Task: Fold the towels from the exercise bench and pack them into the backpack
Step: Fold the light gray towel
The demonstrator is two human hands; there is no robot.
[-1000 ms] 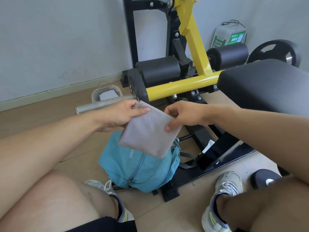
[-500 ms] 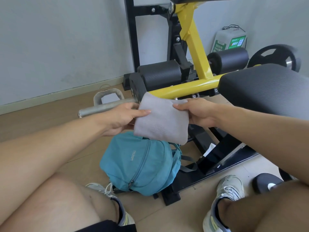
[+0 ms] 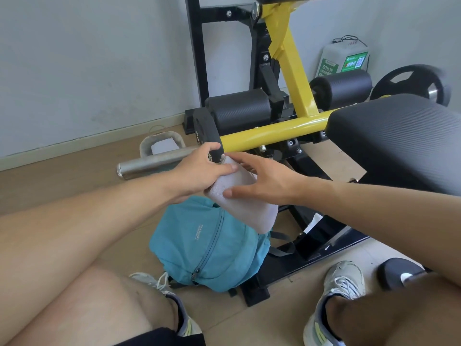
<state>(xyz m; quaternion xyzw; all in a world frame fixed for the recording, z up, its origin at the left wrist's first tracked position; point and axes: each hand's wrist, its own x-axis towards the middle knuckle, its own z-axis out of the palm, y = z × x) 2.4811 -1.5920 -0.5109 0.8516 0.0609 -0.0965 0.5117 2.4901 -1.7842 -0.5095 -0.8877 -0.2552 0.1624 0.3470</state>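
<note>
A folded grey towel (image 3: 249,208) hangs in the air just above the teal backpack (image 3: 209,248), which lies on the floor between my feet with its zipper facing up. My left hand (image 3: 199,173) grips the towel's upper end, thumb on top. My right hand (image 3: 264,178) lies over the towel with straight, spread fingers, its thumb tip pressing the cloth. The black padded exercise bench (image 3: 399,136) fills the right side; no other towel shows on it.
A yellow frame bar (image 3: 272,132) and a steel bar (image 3: 152,163) run just behind my hands. Black roller pads (image 3: 239,111), a weight plate (image 3: 414,83) and a white-green box (image 3: 344,58) stand by the wall. The black base frame (image 3: 294,265) lies beside the backpack.
The towel went from a flat square held at both top corners to a narrower fold. My right hand let go of its corner and now lies flat across the cloth.
</note>
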